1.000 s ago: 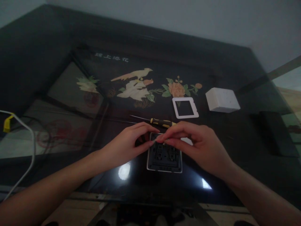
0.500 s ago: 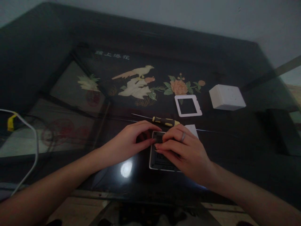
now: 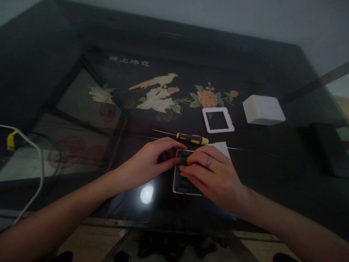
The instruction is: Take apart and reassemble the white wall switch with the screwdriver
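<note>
The square panel (image 3: pixel 188 188), white-rimmed with a dark inside, lies on the near part of the glossy black table (image 3: pixel 272 182), partly covered by the hands. The tabletop bears a picture (image 3: pixel 158 100) of a bird and flowers. The left hand (image 3: pixel 152 162) arches over the panel's far left corner, thumb and forefinger parted; whether it grips the rim I cannot tell. The right hand (image 3: pixel 215 178) covers the panel's right side, fingers bunched together; whether they pinch something small is hidden. To the far right sits a white box (image 3: pixel 263 110), and left of it a thin white frame (image 3: pixel 222 130) lies flat. Just beyond the panel rests a yellow-and-black screwdriver (image 3: pixel 192 138), its shaft pointing left. A silvery ring (image 3: pixel 209 161) circles a right-hand finger.
</note>
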A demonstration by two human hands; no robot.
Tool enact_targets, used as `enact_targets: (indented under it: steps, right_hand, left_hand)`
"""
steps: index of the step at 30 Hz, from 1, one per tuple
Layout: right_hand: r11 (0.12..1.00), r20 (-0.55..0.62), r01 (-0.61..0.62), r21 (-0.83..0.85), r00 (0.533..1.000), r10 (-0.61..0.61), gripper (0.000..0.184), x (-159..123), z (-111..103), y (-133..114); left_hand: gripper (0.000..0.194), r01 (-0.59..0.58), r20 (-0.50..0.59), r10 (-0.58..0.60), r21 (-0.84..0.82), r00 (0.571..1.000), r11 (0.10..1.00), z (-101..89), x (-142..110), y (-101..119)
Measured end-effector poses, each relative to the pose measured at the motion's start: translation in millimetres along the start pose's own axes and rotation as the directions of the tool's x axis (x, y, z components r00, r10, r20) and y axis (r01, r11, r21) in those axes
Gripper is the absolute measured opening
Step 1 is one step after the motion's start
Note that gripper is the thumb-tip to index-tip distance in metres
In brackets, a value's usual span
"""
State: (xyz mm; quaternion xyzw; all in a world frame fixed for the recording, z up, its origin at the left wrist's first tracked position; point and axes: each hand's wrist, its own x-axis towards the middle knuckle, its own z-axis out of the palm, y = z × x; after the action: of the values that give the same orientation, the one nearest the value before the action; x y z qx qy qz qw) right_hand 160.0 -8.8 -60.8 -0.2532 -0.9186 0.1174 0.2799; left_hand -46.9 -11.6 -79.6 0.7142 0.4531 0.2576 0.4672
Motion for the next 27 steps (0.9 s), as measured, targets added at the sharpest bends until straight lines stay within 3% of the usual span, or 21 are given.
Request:
enact_targets:
  steps: [6, 16, 27]
  right_hand:
    - [0.998, 0.038, 0.031, -0.052, 0.999, -0.029, 0.015, -3.0, -1.2, -2.5]
    - [0.996, 0.038, -0.088, 0.029, 0.996, 0.086, 0.012, -3.7, 0.8, -0.4]
    - [0.995, 0.015, -0.101, 0.023, 0.995, 0.101, 0.016, -1.6, 2.5, -1.1]
  left_hand:
    - [0.027, -0.011, -0.006, 0.011, 0.003, 1.000, 1.000, 0.2, 0.0, -0.9]
    - [0.027, 0.000, 0.003, 0.000, -0.003, 1.000, 1.000, -0.1, 0.7, 1.0]
    - [0.026, 0.003, 0.005, -0.003, -0.010, 1.000, 1.000, -0.2, 0.7, 1.0]
